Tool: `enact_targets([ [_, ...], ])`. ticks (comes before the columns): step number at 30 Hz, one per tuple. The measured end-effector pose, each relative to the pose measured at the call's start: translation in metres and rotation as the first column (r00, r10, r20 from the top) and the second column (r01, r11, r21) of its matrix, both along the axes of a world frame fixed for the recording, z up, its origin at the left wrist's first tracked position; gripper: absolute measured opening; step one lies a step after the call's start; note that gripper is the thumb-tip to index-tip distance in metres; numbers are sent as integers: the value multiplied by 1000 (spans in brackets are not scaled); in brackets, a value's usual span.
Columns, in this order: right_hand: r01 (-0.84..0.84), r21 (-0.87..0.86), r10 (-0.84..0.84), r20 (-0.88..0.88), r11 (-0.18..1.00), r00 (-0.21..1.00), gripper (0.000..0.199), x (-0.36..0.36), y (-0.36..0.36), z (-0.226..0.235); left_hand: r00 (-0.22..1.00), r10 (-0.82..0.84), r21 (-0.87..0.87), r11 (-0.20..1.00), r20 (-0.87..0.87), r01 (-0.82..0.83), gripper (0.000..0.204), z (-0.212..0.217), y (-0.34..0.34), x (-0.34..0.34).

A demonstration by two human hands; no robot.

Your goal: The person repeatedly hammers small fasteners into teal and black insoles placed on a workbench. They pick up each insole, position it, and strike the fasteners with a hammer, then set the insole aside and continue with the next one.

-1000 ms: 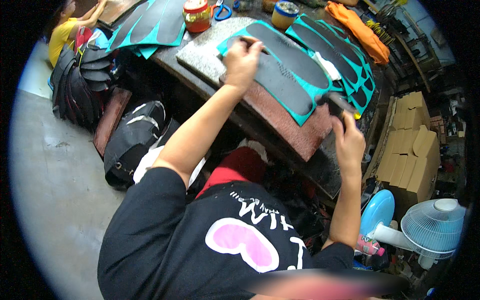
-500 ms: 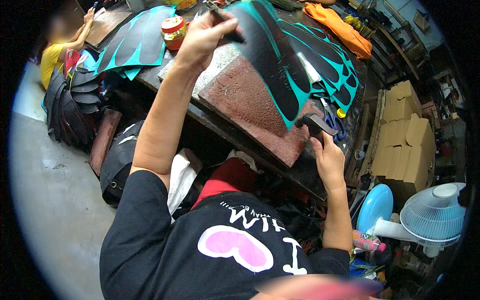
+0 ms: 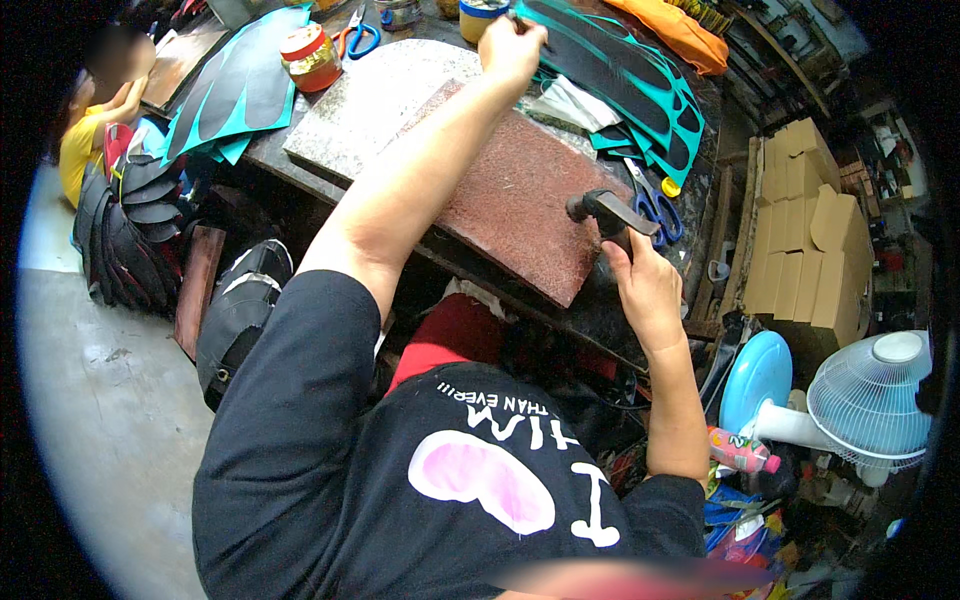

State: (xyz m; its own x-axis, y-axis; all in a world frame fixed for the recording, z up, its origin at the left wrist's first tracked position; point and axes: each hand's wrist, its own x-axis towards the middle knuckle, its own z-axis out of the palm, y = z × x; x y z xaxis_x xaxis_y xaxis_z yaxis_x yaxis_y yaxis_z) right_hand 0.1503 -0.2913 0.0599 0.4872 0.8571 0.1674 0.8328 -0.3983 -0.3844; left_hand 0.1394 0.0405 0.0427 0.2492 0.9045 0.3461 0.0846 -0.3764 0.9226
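Note:
My left hand (image 3: 512, 48) reaches far across the workbench and grips the end of a black and teal cut piece (image 3: 610, 75) lying on a stack of like pieces at the far right. My right hand (image 3: 645, 285) is closed around the handle of a dark hammer (image 3: 603, 208), its head held just over the near right corner of a red-brown stone slab (image 3: 510, 205). The slab's top is bare. A grey stone slab (image 3: 365, 100) lies beside it on the left.
Another stack of black and teal pieces (image 3: 235, 95), a red-lidded jar (image 3: 312, 58) and orange-handled scissors (image 3: 357, 38) sit at the far left. Blue-handled scissors (image 3: 657, 212) lie beside the hammer. Cardboard boxes (image 3: 810, 235) and a fan (image 3: 870, 395) stand right. A person in yellow (image 3: 85, 135) sits left.
My left hand lifted the black and teal piece off the red-brown slab and carried it to the far stack. My right hand rose from the bench edge with the hammer.

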Motion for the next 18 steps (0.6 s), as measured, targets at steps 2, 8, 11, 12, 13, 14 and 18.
enact_targets([
  [2, -3, 11, 3, 3, 1000, 1000, 32, 1, 1, -2, 998, -56, -47, 997, -14, 55, 20, -20, -1, -2],
  [8, 30, -13, -30, -30, 999, 999, 34, 5, -2, -9, 984, -123, 103, 985, -127, 136, 31, -18, 18, -62],
  [11, 36, 48, -25, -202, 998, 979, 37, 12, 0, -10, 886, 182, 450, 892, -426, 34, 35, -8, 39, -107],
  [12, 64, 35, -48, -337, 997, 940, 39, 17, 3, -9, 821, 330, 591, 807, -465, 11, 37, -8, 44, -120],
  [13, 68, 75, -39, -341, 995, 939, 39, 22, 9, -8, 747, 349, 568, 822, -566, 47, 37, -8, 49, -131],
  [14, 82, 103, -43, -340, 991, 940, 39, 28, 16, -5, 662, 373, 567, 818, -650, 96, 36, -10, 53, -142],
  [18, 58, 116, -44, -120, 992, 992, 39, 53, 71, 5, 625, 338, 617, 728, -703, 300, 29, -24, 57, -160],
])
